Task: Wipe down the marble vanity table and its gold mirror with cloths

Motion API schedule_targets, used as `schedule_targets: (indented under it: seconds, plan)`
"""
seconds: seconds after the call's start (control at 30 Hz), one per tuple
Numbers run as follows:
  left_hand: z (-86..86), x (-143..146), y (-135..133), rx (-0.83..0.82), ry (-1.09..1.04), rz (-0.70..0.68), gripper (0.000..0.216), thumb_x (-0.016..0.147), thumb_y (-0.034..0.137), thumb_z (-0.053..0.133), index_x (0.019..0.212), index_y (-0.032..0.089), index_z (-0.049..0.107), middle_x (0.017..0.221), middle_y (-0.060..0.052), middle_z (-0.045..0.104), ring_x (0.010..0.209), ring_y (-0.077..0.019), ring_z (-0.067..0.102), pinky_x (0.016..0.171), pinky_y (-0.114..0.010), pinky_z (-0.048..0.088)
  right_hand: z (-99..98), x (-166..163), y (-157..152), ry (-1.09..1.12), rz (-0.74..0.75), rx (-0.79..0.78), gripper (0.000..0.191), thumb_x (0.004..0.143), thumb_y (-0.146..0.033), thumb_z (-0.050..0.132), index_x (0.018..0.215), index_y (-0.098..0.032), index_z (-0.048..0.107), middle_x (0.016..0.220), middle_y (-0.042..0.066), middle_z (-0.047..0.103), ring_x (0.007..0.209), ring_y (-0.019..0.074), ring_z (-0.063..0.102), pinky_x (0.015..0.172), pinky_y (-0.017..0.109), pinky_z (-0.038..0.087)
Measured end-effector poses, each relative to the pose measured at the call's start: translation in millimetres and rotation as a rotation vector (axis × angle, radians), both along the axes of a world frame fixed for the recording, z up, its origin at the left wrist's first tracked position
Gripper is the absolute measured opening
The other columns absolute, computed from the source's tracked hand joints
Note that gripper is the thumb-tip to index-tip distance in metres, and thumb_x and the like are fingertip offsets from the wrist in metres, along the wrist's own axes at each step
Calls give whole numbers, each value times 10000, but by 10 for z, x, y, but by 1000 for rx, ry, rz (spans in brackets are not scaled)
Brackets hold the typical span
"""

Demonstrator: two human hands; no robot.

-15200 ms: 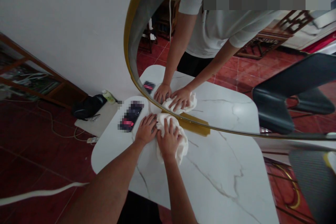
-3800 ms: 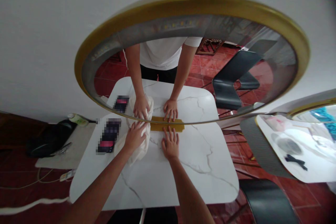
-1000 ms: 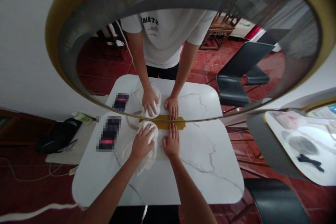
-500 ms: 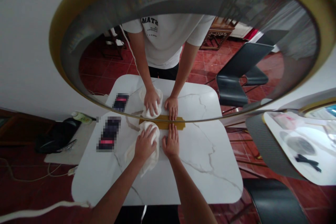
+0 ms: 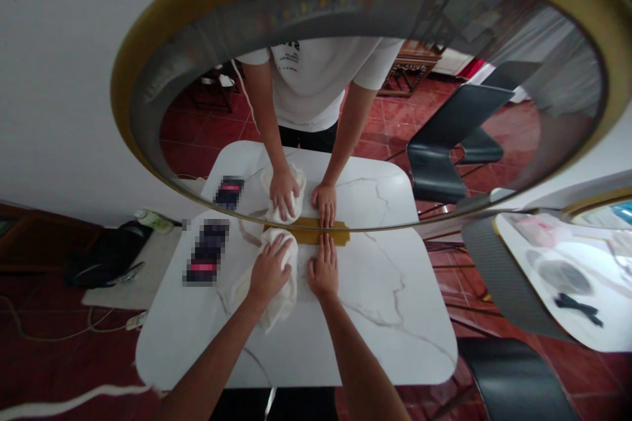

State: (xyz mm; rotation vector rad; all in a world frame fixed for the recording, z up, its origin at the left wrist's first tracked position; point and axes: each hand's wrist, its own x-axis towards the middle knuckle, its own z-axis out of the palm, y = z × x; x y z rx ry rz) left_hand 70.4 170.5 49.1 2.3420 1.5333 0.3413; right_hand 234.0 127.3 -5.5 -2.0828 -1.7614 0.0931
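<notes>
A large round mirror (image 5: 543,118) with a gold frame stands on a gold base (image 5: 340,235) at the back of the white marble table (image 5: 395,316). My left hand (image 5: 269,270) presses a bunched white cloth (image 5: 279,299) on the tabletop just in front of the base, fingers spread over it. My right hand (image 5: 323,270) lies flat and open on the table beside it, fingertips touching the base. Both hands and my white shirt show reflected in the glass.
A blurred dark phone (image 5: 205,253) lies on the table's left side. A black chair (image 5: 513,378) stands at the lower right. On the red tile floor to the left are a black bag (image 5: 106,256), a green bottle (image 5: 153,218) and cables (image 5: 44,335).
Over the last second my left hand and the cloth stayed against the base with only a slight shift; the view tilted a little. Earlier, both hands held the cloth; my right hand then moved onto the table.
</notes>
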Motion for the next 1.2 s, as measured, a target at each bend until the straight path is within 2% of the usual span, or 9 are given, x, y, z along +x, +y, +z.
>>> schedule_targets:
  seconds: [0.17, 0.43, 0.53, 0.83, 0.93, 1.2]
  plan:
    - [-21, -247, 157, 24, 25, 71, 639, 760, 166, 526, 1373, 272, 381, 1449, -35, 360, 1163, -260, 469, 990, -399, 369, 9, -3, 1, -32, -12, -15, 698, 849, -184, 387, 1476, -127, 85, 1535, 70, 96, 1395, 242, 120, 1127, 433, 222]
    - [-74, -253, 442, 62, -33, 64, 562, 754, 161, 525, 1311, 219, 472, 1381, -72, 456, 1224, -272, 435, 1049, -423, 306, 13, -6, 2, -35, -9, 0, 713, 848, -186, 377, 1478, -133, 48, 1534, 68, 98, 1393, 247, 128, 1120, 451, 228]
    - [-66, -244, 413, 53, -47, 64, 570, 757, 163, 523, 1320, 222, 461, 1401, -65, 433, 1219, -270, 440, 1044, -421, 315, 16, -5, 1, -8, -1, 4, 704, 853, -186, 370, 1478, -132, 51, 1534, 69, 98, 1395, 253, 118, 1118, 459, 229]
    - [6, -212, 49, 14, -15, 26, 651, 756, 162, 527, 1381, 261, 375, 1471, -31, 326, 1166, -267, 471, 985, -399, 380, 7, 2, -7, -2, 8, -24, 707, 852, -194, 389, 1477, -125, 64, 1536, 66, 87, 1399, 253, 96, 1126, 446, 224]
    - [1, -223, 90, 17, -29, 16, 654, 751, 160, 531, 1378, 269, 381, 1465, -30, 335, 1172, -264, 468, 991, -401, 377, -1, 0, -3, -9, -1, -12, 718, 846, -198, 396, 1477, -125, 60, 1537, 66, 80, 1398, 252, 102, 1125, 443, 228]
    - [-77, -255, 426, 26, -58, 21, 585, 755, 156, 520, 1329, 247, 451, 1394, -50, 435, 1233, -266, 425, 1050, -416, 326, -3, -3, 0, -39, -12, -20, 727, 847, -199, 388, 1477, -112, 34, 1534, 74, 94, 1395, 249, 120, 1122, 440, 230]
